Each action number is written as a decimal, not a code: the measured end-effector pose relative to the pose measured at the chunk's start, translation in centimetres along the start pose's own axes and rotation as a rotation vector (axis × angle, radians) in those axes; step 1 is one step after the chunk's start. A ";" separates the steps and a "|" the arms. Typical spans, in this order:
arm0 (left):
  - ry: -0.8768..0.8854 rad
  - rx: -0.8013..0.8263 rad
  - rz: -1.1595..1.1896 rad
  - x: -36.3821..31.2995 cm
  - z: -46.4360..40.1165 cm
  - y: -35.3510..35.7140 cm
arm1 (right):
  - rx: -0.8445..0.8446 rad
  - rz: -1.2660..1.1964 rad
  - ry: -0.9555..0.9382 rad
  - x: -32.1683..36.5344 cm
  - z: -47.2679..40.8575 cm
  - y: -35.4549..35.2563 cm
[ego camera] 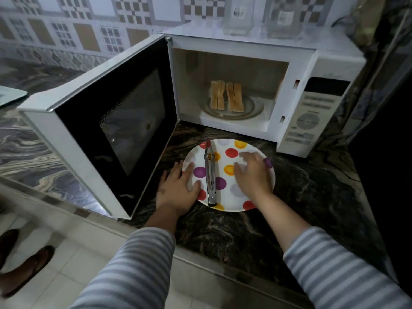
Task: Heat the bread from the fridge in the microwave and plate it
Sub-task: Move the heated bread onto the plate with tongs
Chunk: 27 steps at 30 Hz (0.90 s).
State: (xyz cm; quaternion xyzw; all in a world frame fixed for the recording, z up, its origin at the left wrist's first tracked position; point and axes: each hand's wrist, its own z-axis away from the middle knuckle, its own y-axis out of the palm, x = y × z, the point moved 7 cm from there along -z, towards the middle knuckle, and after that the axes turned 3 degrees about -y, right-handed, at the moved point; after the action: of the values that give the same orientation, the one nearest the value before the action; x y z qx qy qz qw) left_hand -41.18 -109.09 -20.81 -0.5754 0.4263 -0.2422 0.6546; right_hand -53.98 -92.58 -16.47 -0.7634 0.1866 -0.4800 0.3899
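Several toasted bread slices (227, 95) stand on edge on the turntable plate (252, 109) inside the white microwave (316, 117). Its door (107, 121) hangs wide open to the left. In front of it, on the dark stone counter, lies a white plate with coloured dots (231, 152). Metal tongs with red tips (210, 175) lie across that plate. My left hand (178, 188) rests on the plate's left rim, thumb on its surface. My right hand (254, 172) hovers over the plate's right half with fingers spread, holding nothing.
Two clear glass jars (238, 16) stand on top of the microwave. The open door blocks the counter to the left. The dark marbled counter (223, 237) ends at a front edge near me. Brown shoes (24, 266) are on the tiled floor at lower left.
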 end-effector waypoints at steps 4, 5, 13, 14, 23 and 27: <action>0.002 0.003 -0.002 -0.1 0.0 0.0 | 0.159 -0.112 0.071 3.4 2.2 3.3; 0.002 0.006 -0.003 -0.1 0.0 0.0 | 0.164 -0.089 0.065 3.9 2.5 3.5; 0.012 -0.001 -0.001 0.1 -0.2 0.1 | 0.276 0.144 0.055 4.5 2.9 3.5; 0.010 -0.001 0.004 0.1 -0.2 0.1 | 0.276 0.163 0.061 4.2 2.9 3.2; 0.011 0.018 0.000 0.1 0.0 0.1 | 0.159 0.096 0.149 1.8 4.0 -0.1; 0.008 0.021 0.005 0.1 0.0 0.0 | 0.114 0.050 0.158 0.5 4.8 -1.8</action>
State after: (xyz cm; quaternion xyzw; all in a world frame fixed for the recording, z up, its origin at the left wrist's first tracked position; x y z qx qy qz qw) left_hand -41.12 -109.18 -20.84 -0.5665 0.4278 -0.2472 0.6595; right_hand -49.70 -89.79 -15.94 -0.6948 0.2080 -0.5386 0.4288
